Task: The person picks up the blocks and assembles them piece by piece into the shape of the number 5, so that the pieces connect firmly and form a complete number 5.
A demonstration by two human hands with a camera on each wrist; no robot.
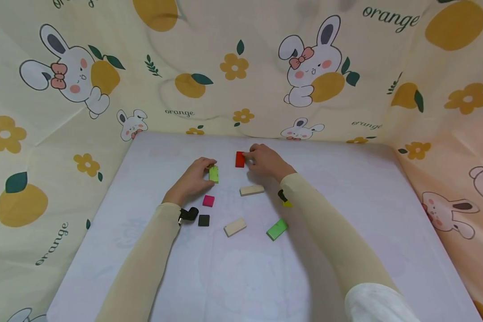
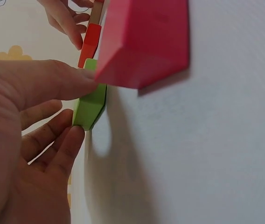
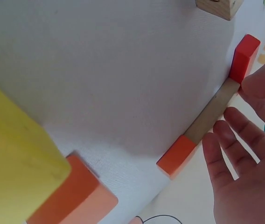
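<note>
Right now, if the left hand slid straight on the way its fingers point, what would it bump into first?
Probably the green block its fingers already pinch. Beyond that, the left hand seems aimed toward the red block by the right hand, though depth is unclear.

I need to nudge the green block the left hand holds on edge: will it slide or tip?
The green block stands on a narrow edge, pinched by the left hand, so a push high up would probably topple it. Its flat, sharp-cornered faces suggest it won't roll. It looks rigid and small, likely light, and may slide easily on the smooth white table.
</note>
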